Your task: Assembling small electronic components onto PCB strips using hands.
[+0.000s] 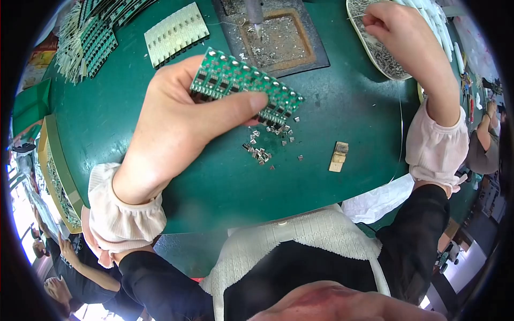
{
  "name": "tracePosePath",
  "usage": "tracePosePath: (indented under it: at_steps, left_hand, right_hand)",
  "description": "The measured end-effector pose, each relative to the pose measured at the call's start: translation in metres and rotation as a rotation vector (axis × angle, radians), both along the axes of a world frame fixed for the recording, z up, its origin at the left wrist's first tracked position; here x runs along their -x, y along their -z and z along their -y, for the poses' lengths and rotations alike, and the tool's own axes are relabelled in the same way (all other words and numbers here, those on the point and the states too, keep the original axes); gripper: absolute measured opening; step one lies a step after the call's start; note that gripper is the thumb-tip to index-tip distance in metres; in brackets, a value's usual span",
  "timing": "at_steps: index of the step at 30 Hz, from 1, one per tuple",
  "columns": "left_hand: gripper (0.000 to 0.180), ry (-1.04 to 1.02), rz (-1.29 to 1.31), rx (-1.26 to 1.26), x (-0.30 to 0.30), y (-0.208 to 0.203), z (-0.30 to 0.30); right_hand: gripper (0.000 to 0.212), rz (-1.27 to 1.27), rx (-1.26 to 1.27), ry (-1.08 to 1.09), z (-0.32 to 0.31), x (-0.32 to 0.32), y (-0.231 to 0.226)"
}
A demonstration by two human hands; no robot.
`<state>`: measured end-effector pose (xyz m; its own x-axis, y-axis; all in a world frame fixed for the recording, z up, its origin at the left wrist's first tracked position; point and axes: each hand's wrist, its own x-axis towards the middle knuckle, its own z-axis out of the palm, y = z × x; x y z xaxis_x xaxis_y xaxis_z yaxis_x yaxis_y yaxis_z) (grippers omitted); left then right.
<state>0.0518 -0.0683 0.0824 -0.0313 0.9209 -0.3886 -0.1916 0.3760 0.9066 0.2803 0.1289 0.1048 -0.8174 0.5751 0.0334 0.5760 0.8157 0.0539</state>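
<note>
My left hand grips a green circuit board panel with rows of small black chips, thumb across its front and fingers behind it. The panel is tilted above the green table, over a scatter of small shiny metal pieces. At the upper right my right hand is closed in a pinch over a pale-rimmed tray of tiny metal pins. Anything between those fingertips is too small to make out. A soldering iron tip points down over a dark square pan littered with solder bits.
A pale board panel lies left of the pan. Stacked green boards with pale wires fill the far left. A small wooden block lies right of the metal pieces. White tubes lie beyond the pin tray. Other people work at both sides.
</note>
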Motion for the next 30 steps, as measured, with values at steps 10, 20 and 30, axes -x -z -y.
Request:
tracePosePath:
  at_steps: [10, 20, 30]
  left_hand:
    - [0.014, 0.279, -0.561, -0.609, -0.004, 0.009, 0.004]
    - [0.029, 0.266, -0.980, -1.090, 0.001, 0.016, 0.001]
    - [0.035, 0.298, -1.066, -1.191, 0.002, 0.011, -0.001]
  right_hand:
    - [0.011, -0.078, -0.001, 0.128, 0.004, 0.016, 0.000]
    - [0.012, -0.451, 1.246, -0.024, 0.026, 0.021, 0.010]
    - [0.012, -0.396, 1.315, -0.134, 0.036, 0.028, 0.001]
